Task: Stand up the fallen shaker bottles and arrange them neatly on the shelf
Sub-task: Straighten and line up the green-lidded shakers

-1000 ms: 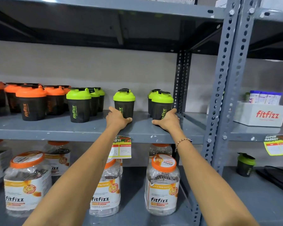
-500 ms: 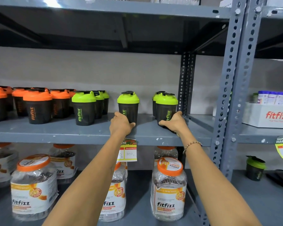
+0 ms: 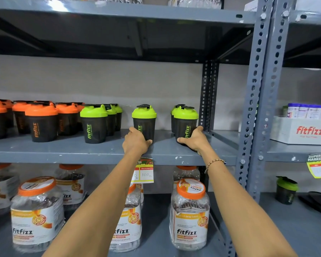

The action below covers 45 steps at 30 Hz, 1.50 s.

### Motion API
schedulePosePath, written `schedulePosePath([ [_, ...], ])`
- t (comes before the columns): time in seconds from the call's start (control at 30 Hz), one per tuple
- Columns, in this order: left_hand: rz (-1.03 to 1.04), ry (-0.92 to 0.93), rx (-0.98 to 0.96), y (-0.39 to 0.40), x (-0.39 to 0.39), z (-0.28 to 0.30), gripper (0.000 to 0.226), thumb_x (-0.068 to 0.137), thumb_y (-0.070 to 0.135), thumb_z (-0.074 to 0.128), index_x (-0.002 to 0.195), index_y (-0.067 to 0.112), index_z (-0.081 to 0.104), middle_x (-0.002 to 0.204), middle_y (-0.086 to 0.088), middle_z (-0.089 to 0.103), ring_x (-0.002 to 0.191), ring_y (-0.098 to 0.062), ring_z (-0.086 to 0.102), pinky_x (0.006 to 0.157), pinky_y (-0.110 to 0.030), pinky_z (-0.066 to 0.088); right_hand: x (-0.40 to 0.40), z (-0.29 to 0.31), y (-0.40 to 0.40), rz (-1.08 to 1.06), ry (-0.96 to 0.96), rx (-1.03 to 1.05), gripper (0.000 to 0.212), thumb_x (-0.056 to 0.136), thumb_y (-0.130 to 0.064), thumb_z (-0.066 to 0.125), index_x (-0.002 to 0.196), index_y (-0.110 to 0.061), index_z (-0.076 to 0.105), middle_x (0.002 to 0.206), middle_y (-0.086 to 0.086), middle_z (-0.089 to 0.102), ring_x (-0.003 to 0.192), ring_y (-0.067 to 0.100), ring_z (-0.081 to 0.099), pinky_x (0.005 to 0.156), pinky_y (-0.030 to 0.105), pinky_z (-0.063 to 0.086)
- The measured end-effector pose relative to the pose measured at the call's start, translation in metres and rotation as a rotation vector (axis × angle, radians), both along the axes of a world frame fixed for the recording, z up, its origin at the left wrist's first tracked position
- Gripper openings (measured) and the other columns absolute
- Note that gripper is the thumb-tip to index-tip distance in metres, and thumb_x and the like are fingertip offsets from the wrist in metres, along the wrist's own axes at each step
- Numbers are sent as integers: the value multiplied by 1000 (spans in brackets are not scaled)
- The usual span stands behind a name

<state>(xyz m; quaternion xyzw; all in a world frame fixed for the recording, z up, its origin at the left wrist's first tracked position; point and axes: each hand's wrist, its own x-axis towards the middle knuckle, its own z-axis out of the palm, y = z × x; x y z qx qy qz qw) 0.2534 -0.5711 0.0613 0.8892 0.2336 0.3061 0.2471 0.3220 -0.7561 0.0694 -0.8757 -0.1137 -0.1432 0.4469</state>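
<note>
Upright black shaker bottles stand on the grey middle shelf [image 3: 100, 153]. Several orange-lidded ones [image 3: 42, 121] fill the left, and a green-lidded group [image 3: 94, 123] stands beside them. My left hand [image 3: 135, 141] wraps the base of a lone green-lidded shaker [image 3: 145, 119] at the middle. My right hand [image 3: 193, 139] grips the base of the front green-lidded shaker [image 3: 185, 123] at the shelf's right end; another green-lidded one stands right behind it. No shaker on this shelf lies on its side.
Grey perforated uprights [image 3: 256, 108] rise right of my right hand. Orange-lidded Fitfizz jars [image 3: 190, 214] stand on the lower shelf, under a hanging price tag [image 3: 144, 172]. On the right rack sit a white Fitfizz box [image 3: 300, 131] and one green-lidded shaker [image 3: 286, 191].
Both hands stay on the same two green-lidded shakers. The whole scene has shifted slightly right and down in the view as my head moved.
</note>
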Motion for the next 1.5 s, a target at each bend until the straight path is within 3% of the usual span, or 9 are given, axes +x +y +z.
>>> schedulePosePath([
  [0.37,-68,-19,-63,0,0,-5,76,76,44,75,124,0,35,127,-19,53,122,-34,47,93,-44,44,-13,-8,-6,-92,-82,88,80,73,-33,78,130,1,33,138,20,40,127,37,43,106,46,39],
  [0.53,-157,-121,-246,10,-9,-1,83,70,37,81,126,-1,33,131,-19,47,122,-35,48,94,-42,42,-56,-21,13,-217,-493,284,19,83,-5,62,102,-7,63,106,12,59,88,22,59,87,38,50],
  [0.63,-106,-294,-205,35,-27,-5,71,79,31,76,129,0,36,125,-18,56,117,-34,52,90,-40,43,-82,-25,52,-6,-561,258,14,78,1,61,86,-6,70,87,11,65,63,11,51,70,20,45],
  [0.73,-7,-522,-108,80,-58,-9,54,83,25,71,123,1,45,113,-16,60,111,-33,53,91,-40,40,-95,-19,98,50,-482,259,13,77,-1,64,88,-4,70,88,14,67,70,21,62,74,21,44],
  [0.8,56,-575,-57,115,-75,-8,51,83,22,71,121,-2,47,117,-20,55,111,-35,49,94,-40,38,-95,-15,120,-35,-405,295,24,79,-9,68,102,-3,64,106,17,62,97,31,62,90,30,43],
  [0.87,84,-512,-38,148,-86,-7,57,83,23,72,124,-4,44,125,-23,47,116,-38,45,97,-40,36,-89,-13,136,-107,-256,203,59,77,-28,76,121,0,49,127,20,49,120,35,48,101,40,37],
  [1.03,-68,-270,-159,186,-84,-3,77,77,30,78,130,-6,36,134,-24,41,123,-40,45,100,-43,37,-70,2,164,-194,12,82,109,64,-46,83,136,6,21,146,26,24,135,42,28,107,48,32],
  [1.23,-195,-27,-242,175,-58,7,96,70,41,81,133,-7,27,140,-22,37,132,-34,37,107,-38,35,-61,1,181,-320,78,42,109,66,-44,82,140,2,17,149,24,26,137,41,31,109,50,29],
  [1.5,-114,-57,-185,173,-49,-2,76,79,38,73,129,-3,34,136,-22,45,129,-37,40,100,-43,38,-59,-4,178,-273,12,-29,97,76,-42,75,139,6,21,147,23,35,133,41,38,107,49,34],
])
